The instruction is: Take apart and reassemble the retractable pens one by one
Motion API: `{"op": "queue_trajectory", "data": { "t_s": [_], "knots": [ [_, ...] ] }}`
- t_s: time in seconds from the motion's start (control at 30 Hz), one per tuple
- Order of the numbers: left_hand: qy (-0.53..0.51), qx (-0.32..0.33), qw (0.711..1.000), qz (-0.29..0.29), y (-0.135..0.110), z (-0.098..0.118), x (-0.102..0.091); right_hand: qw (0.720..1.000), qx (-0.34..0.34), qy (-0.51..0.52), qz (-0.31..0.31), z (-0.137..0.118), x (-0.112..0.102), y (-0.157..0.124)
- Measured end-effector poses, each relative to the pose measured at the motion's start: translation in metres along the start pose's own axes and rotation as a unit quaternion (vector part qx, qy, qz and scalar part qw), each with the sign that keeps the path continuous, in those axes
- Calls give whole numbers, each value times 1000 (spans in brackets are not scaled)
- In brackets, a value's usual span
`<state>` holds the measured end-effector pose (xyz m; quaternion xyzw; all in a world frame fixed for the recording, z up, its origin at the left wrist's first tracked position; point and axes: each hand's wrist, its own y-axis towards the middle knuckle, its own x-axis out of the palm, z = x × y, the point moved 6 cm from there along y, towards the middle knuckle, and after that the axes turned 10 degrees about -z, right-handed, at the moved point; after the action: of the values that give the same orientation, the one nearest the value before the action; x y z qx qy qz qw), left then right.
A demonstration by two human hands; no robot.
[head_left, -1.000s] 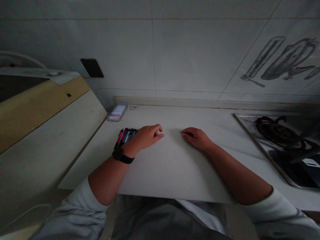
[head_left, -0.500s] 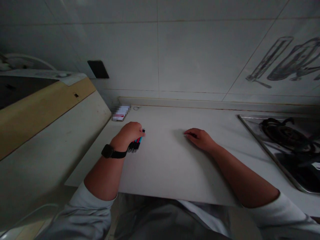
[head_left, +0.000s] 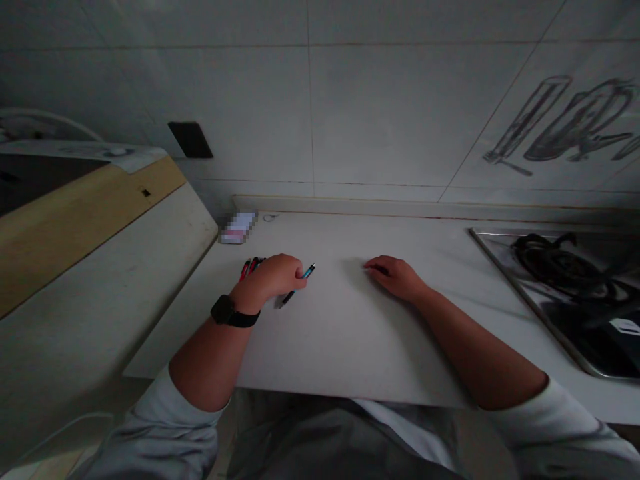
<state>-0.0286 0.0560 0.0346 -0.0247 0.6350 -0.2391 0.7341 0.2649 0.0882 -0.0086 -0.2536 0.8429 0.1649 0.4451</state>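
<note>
My left hand (head_left: 273,279), with a black watch on the wrist, is closed round a blue pen (head_left: 299,283) that sticks out to the right just over the white counter (head_left: 340,320). Behind that hand lies a small bunch of red and dark pens (head_left: 252,265), mostly hidden by my fingers. My right hand (head_left: 395,275) rests palm down on the counter about a hand's width to the right, fingers loosely curled and holding nothing.
A gas hob (head_left: 565,287) is set into the counter at the right. A small box (head_left: 237,228) lies near the tiled wall at the back left. A slanted white and wood panel (head_left: 90,233) rises along the left side.
My left hand went from the counter's middle onto the pen bunch, then came away to the right with one blue pen pinched in it. The right hand stayed still.
</note>
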Motion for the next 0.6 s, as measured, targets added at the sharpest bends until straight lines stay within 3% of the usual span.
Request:
{"op": "queue_trajectory", "data": {
  "t_s": [0.17,0.37,0.47,0.6],
  "knots": [
    [-73,160,983,47,-1,43,10,999,-14,35,-2,-11,1,-1],
    [-10,265,952,153,1,75,22,986,-84,127,-68,-50,17,-4],
    [-9,287,942,176,4,78,25,988,-96,103,-66,-57,20,-4],
    [-38,252,942,217,8,64,17,996,-48,72,-20,-41,9,-3]
  ]
}}
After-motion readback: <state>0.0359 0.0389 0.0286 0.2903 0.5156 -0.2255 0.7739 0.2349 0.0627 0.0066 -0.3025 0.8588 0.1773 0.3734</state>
